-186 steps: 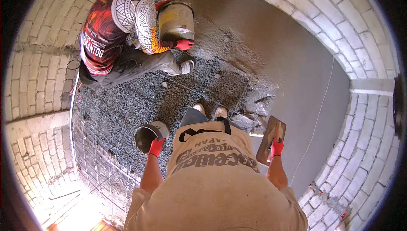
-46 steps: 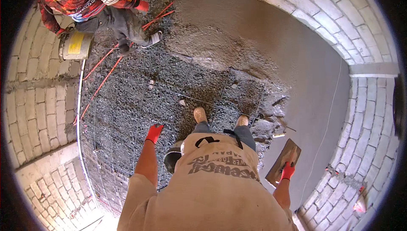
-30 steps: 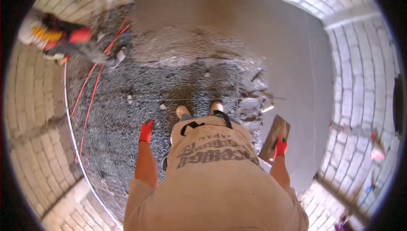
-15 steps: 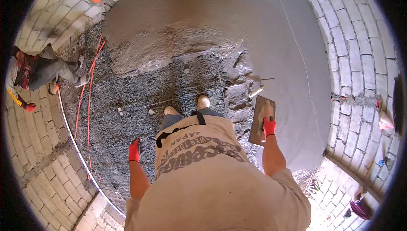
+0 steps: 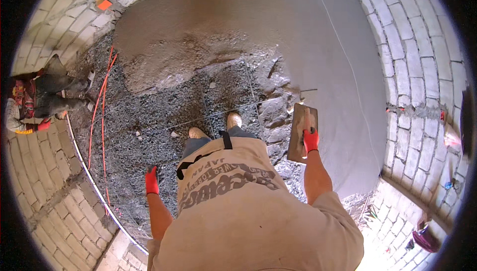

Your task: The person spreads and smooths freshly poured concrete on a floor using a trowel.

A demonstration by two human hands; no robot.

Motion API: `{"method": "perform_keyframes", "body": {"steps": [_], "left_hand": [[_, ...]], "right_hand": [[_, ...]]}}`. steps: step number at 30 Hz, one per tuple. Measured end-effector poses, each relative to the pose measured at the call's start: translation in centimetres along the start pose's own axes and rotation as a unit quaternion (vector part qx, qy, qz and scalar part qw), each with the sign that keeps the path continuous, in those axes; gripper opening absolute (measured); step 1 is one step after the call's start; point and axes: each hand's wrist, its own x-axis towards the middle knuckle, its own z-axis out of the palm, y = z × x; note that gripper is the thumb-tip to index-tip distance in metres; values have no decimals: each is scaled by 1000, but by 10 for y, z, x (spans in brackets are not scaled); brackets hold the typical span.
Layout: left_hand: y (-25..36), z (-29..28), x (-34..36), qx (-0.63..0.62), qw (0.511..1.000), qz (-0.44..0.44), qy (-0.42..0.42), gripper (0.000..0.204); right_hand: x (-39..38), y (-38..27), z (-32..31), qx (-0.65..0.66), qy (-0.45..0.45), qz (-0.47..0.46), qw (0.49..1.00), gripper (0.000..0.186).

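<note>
Right hand (image 5: 311,140) in a red glove grips a flat trowel (image 5: 300,133) over broken mortar lumps, beside smooth grey screed (image 5: 343,72). Left hand (image 5: 151,180), also red-gloved, hangs empty with fingers loosely extended above dark gravel (image 5: 149,122). Another person (image 5: 35,104) crouches by the brick wall (image 5: 44,171).

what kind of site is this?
Most likely a building site with a floor pour under way. Smoothed wet concrete meets bare gravel with steel mesh, pale brick walls ring the space, and the right hand has a grip on a flat trowel.
</note>
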Motion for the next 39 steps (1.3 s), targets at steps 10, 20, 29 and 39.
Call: {"method": "perform_keyframes", "body": {"steps": [10, 20, 29, 39], "left_hand": [[-31, 13, -9, -100, 985, -136, 24, 23], [-49, -16, -3, -82, 984, -160, 2, 35], [11, 34, -41, 3, 1000, -14, 0, 29], [4, 21, 12, 80, 984, -155, -31, 28]], "right_hand": [[3, 3, 1, -32, 24, -1, 999, 46], [-28, -68, -4, -36, -20, 2, 999, 53], [17, 11, -9, -61, -36, -1, 998, 46], [25, -78, -1, -77, -31, -91, 992, 50]]}}
